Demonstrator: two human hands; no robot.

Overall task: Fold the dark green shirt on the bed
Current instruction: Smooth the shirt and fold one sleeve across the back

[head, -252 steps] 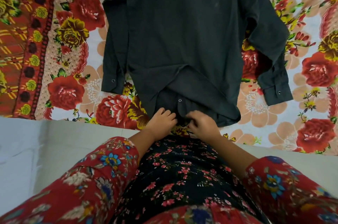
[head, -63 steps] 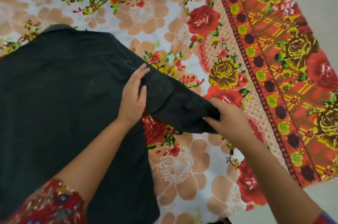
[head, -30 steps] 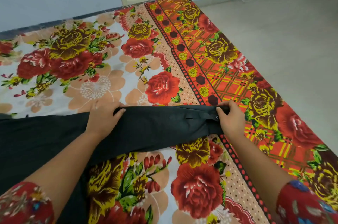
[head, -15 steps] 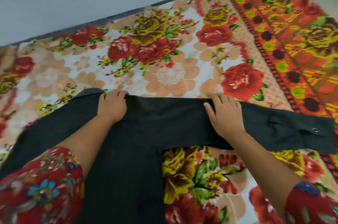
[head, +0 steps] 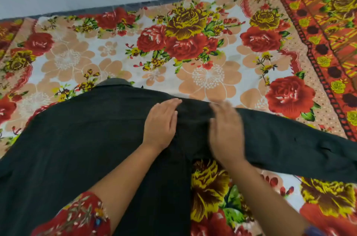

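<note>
The left hand lies flat on the shirt by the shoulder, fingers straight and together, their tips at its far edge. Just beside it the right hand, blurred, rests where the sleeve begins, fingers straight and slightly apart. The shirt is spread on the bed, sleeve stretched rightwards. Half a second ago the hands were wider apart.

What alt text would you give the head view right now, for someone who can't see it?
Two open hands on a dark green shirt spread over a floral bedsheet: the left hand flat by the shoulder, the right hand, motion-blurred, over the sleeve that stretches rightward.
</note>
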